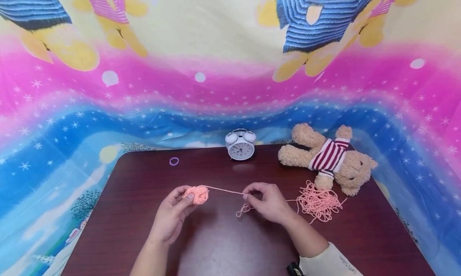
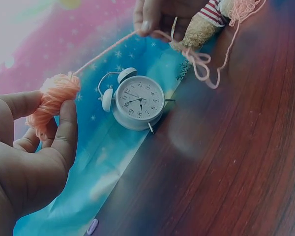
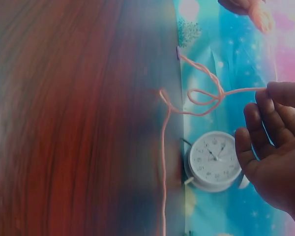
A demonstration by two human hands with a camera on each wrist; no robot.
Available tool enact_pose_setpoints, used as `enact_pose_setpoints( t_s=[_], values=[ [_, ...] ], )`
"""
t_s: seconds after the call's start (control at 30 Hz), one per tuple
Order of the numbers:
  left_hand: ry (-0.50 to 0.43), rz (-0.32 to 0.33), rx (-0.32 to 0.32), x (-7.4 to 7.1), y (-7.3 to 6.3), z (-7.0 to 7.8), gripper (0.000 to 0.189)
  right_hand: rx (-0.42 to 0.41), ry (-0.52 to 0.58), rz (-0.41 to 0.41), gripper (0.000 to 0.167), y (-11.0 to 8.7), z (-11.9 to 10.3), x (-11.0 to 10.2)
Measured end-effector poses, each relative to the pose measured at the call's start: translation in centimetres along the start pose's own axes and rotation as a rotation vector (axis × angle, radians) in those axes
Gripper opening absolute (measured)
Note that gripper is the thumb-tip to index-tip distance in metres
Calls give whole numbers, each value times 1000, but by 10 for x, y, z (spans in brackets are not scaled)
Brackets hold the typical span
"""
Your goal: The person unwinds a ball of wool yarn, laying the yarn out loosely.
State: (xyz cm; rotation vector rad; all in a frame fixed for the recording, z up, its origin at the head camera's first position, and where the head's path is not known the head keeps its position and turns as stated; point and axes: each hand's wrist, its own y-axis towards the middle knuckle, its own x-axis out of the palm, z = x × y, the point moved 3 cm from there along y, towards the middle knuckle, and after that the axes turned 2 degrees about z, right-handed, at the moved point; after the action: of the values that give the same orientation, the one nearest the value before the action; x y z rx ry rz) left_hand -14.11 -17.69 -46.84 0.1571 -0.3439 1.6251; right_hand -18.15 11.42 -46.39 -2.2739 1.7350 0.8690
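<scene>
A small wound ball of peach yarn (image 1: 199,194) sits pinched between the thumb and fingers of my left hand (image 1: 172,216). From it a taut strand (image 1: 225,190) runs across to my right hand (image 1: 269,202), whose thumb and index finger pinch it. In the right wrist view, a looped, tangled bit of yarn (image 3: 206,98) hangs just past the pinching fingertips, and a single strand trails down from it. That strand leads to a loose heap of the same yarn (image 1: 320,204) on the table at the right.
A white twin-bell alarm clock (image 1: 241,146) stands at the back of the dark wooden table (image 1: 144,176). A purple ring-shaped band (image 1: 174,161) lies at the back left. At the right, a teddy bear (image 1: 329,156) in a striped shirt lies beside the yarn heap. Patterned cloth (image 1: 201,123) hangs behind.
</scene>
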Motion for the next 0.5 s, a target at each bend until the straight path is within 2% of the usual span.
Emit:
enact_pose_setpoints(
  t_s=[0.5],
  values=[
    [27,34,21,-20,-3,3,30,5,-104,70,4,-13,17,-33]
  ],
)
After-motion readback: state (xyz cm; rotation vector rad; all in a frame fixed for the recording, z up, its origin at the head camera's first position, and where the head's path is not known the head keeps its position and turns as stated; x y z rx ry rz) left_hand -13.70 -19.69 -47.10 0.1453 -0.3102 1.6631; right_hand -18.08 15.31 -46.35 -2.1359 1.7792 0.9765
